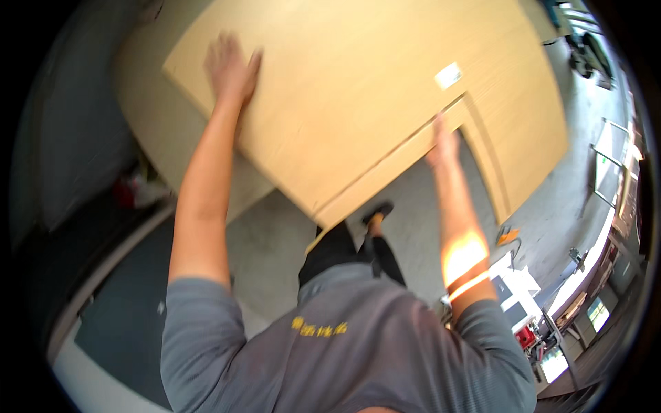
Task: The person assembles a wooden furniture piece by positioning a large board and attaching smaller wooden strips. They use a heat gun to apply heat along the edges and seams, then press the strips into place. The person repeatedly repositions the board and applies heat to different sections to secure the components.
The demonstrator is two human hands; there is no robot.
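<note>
A large light-tan board (330,89), apparently wood, fills the upper middle of the view, with a notch cut into its near side and a small white label (448,76) on top. My left hand (233,67) lies over the board's left part, fingers stretched out and thumb apart. At the notch, my right hand (444,143) holds the board by its near edge; some of its fingers are hidden behind that edge. Another tan board (148,96) shows below and to the left of the first.
Grey floor (268,230) lies below the board, with my shoe (378,213) on it. A small orange device with a cable (508,236) is on the floor at right. A dark grey panel (127,323) stands at lower left. Equipment and a wheeled object (590,58) line the right side.
</note>
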